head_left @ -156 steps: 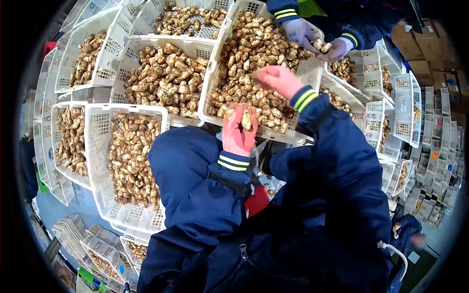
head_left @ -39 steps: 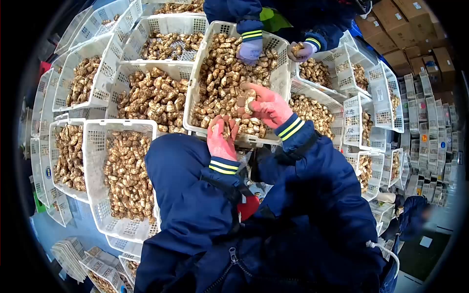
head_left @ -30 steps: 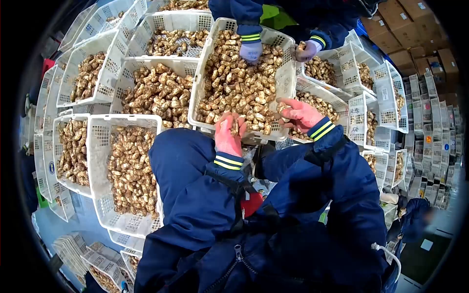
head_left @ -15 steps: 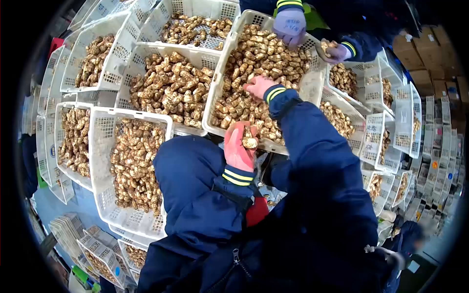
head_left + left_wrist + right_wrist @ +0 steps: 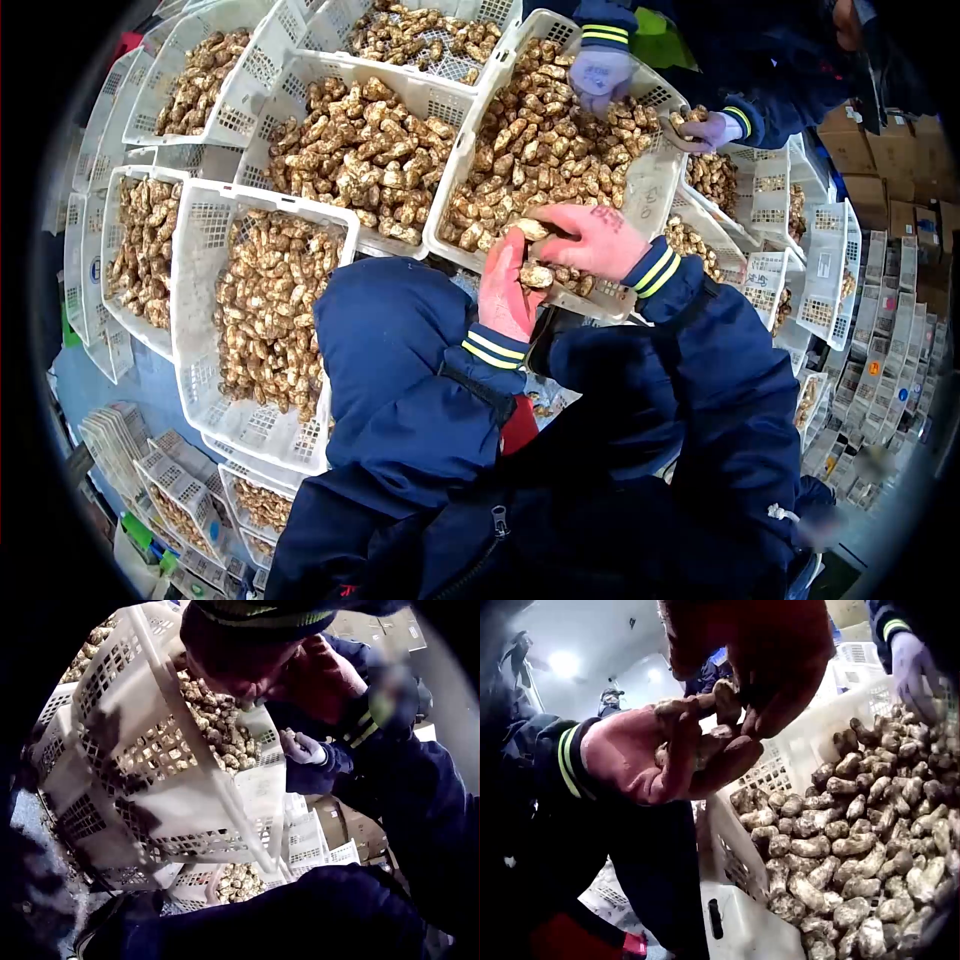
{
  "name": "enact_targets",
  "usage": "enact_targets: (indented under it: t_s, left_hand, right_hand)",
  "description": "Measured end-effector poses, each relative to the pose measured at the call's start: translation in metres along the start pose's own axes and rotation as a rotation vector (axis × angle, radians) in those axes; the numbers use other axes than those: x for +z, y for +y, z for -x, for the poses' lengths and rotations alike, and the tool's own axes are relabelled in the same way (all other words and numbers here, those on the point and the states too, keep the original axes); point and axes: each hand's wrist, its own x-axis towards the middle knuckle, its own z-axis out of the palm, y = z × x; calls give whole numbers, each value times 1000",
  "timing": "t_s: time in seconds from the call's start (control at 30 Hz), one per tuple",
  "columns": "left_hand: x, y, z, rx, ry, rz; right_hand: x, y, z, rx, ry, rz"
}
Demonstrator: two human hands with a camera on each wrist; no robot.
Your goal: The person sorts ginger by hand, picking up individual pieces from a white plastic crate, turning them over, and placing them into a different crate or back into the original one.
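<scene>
Both hands wear pink gloves and meet over the near edge of a white perforated crate (image 5: 650,190) heaped with stubby brown-and-white mushrooms (image 5: 847,847). My left hand (image 5: 507,290) is palm up, its fingers curled around a mushroom (image 5: 536,276). Just above it, my right hand (image 5: 600,243) pinches another pale mushroom (image 5: 530,229) between thumb and fingers. From the right wrist, the left glove (image 5: 641,757) cradles pieces while the right glove (image 5: 772,667) reaches down to a mushroom (image 5: 727,703) at its fingertips. In the left wrist view the gloves are dark and partly hidden by the cuff.
Across the crate another person's gloved hand (image 5: 600,75) reaches among the mushrooms; their other hand (image 5: 708,130) holds some. More mushroom crates stand left (image 5: 205,330) and behind (image 5: 265,120). Smaller crates (image 5: 770,280) and cardboard boxes (image 5: 885,160) are at the right.
My right hand has come back from the heap to the left hand, now pinching a mushroom. Earlier it swung out right over the neighbouring crate with one. The left hand stays near the crate's edge.
</scene>
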Motion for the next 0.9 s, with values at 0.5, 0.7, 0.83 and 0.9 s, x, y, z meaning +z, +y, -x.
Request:
enact_targets:
  t_s: [0.5,0.7,0.83,0.9]
  left_hand:
    - [16,13,7,330,258,-136]
    - [6,10,7,225,113,2]
    - [8,15,6,208,40,13]
    - [8,15,7,221,5,2]
  right_hand:
    - [53,121,-131,685,303,-63]
    - [38,114,-107,494,205,36]
    - [54,96,-124,331,113,308]
    - [59,98,-124,328,163,268]
